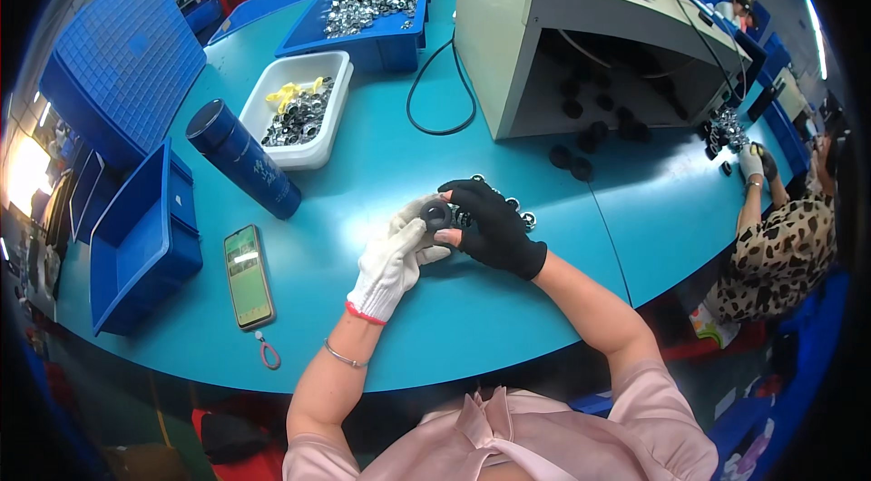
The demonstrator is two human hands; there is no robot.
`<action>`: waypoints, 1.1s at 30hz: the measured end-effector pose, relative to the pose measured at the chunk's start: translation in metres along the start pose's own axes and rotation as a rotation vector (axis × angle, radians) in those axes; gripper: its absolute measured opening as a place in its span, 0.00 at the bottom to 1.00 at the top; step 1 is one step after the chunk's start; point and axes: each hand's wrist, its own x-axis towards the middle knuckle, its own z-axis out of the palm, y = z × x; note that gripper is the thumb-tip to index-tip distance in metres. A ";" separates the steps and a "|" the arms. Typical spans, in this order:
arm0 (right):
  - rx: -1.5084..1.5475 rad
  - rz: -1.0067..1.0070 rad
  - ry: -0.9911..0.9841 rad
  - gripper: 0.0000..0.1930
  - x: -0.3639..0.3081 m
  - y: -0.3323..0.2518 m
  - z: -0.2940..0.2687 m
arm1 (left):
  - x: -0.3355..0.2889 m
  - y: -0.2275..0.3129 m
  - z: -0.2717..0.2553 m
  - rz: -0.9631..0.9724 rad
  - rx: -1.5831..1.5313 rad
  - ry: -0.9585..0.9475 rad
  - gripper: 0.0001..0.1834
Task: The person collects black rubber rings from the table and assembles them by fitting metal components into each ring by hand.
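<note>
One teal table spans the view. Pale metal cabinet at the far right side, open front, black rings inside and on top. Next, blue bin of silver parts at the back; white tub in front of it, more silver parts plus something yellow. Blue flask stands by the tub. Left hand, white glove, and right hand, black glove with bare fingertips, both grasp one black round part above the table. Phone lies left. Smallest: loose silver pieces beside the right hand.
</note>
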 end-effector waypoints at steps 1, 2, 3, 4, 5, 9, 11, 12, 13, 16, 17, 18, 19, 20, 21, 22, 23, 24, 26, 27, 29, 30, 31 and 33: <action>-0.001 0.000 -0.001 0.26 0.000 0.000 0.000 | 0.000 0.000 0.000 0.000 -0.002 0.000 0.28; -0.002 0.006 -0.011 0.26 0.000 0.000 -0.001 | 0.000 0.001 0.001 -0.005 0.010 0.004 0.27; -0.003 0.011 -0.019 0.26 0.001 0.000 -0.001 | 0.000 0.002 0.002 -0.008 0.023 0.008 0.26; -0.005 0.012 -0.020 0.26 0.000 0.001 -0.001 | 0.000 0.002 0.001 -0.008 0.022 0.007 0.26; -0.009 0.020 -0.015 0.26 -0.002 0.002 0.000 | 0.000 0.001 0.000 0.003 0.012 0.004 0.25; -0.002 0.008 -0.011 0.25 0.000 -0.003 0.003 | -0.002 -0.001 -0.007 0.022 0.006 0.048 0.23; -0.008 0.016 -0.019 0.25 0.000 -0.004 0.000 | 0.000 -0.002 -0.006 0.019 0.005 0.051 0.22; -0.012 0.019 -0.028 0.24 0.000 -0.006 -0.001 | 0.000 -0.001 -0.005 0.020 0.006 0.055 0.21; -0.013 0.019 -0.027 0.24 0.001 -0.006 -0.001 | 0.000 0.000 -0.005 0.020 0.006 0.054 0.21; 0.011 0.005 -0.023 0.24 0.001 -0.003 -0.001 | 0.000 -0.001 -0.003 0.028 0.002 0.066 0.21; 0.019 0.001 -0.028 0.24 0.001 -0.003 -0.002 | 0.001 -0.001 -0.002 0.027 -0.003 0.061 0.21; 0.030 -0.006 -0.033 0.24 0.002 -0.004 -0.002 | 0.000 0.001 -0.002 0.029 -0.006 0.058 0.21; 0.031 -0.006 -0.033 0.24 0.002 -0.004 -0.001 | -0.001 0.001 -0.003 0.029 -0.005 0.059 0.21; 0.006 -0.003 -0.046 0.24 0.001 -0.004 0.000 | -0.001 0.000 -0.005 0.031 -0.005 0.056 0.22; -0.023 0.001 -0.059 0.24 0.001 -0.003 0.000 | 0.000 0.000 -0.005 0.032 -0.006 0.049 0.22; -0.027 0.002 -0.058 0.24 -0.001 -0.003 0.000 | 0.000 0.001 -0.003 0.031 -0.008 0.046 0.22; 0.021 -0.003 -0.044 0.24 -0.002 -0.002 0.000 | -0.001 0.002 0.000 0.028 -0.009 0.049 0.22; 0.063 -0.002 -0.029 0.24 -0.004 -0.002 -0.002 | 0.000 0.002 0.002 0.021 -0.012 0.048 0.22; 0.023 -0.047 -0.059 0.26 -0.001 -0.002 -0.004 | 0.002 0.000 -0.002 0.021 -0.007 0.024 0.22; 0.010 -0.063 -0.062 0.26 0.002 -0.003 -0.006 | 0.002 0.000 -0.002 0.026 0.002 0.045 0.23; 0.064 -0.020 -0.095 0.26 0.005 -0.005 -0.012 | 0.000 0.002 0.001 0.042 -0.001 0.061 0.23; 0.125 -0.021 -0.070 0.24 0.008 -0.003 -0.016 | 0.000 0.001 -0.002 0.039 0.003 0.106 0.23; 0.241 0.017 -0.031 0.22 0.012 0.000 -0.022 | 0.001 -0.001 -0.003 0.035 0.019 0.123 0.22; 0.339 0.070 0.118 0.14 0.017 0.004 -0.032 | 0.003 -0.002 -0.005 0.030 0.033 0.118 0.21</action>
